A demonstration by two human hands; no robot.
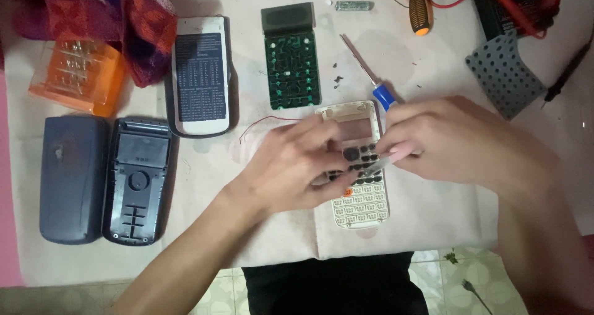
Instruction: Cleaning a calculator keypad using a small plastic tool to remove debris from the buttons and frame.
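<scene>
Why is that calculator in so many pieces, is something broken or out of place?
Nothing looks broken. The front shell lies between the left hand and right hand, with its green circuit board and dark back shell laid apart. Small dark specks, perhaps screws, lie loose by the blue-handled screwdriver.

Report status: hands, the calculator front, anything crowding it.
Left hand pressing on white calculator front shell. Right hand pinching slim tool over dark keys. Blue-handled screwdriver lies just behind shell; green circuit board apart.
</scene>
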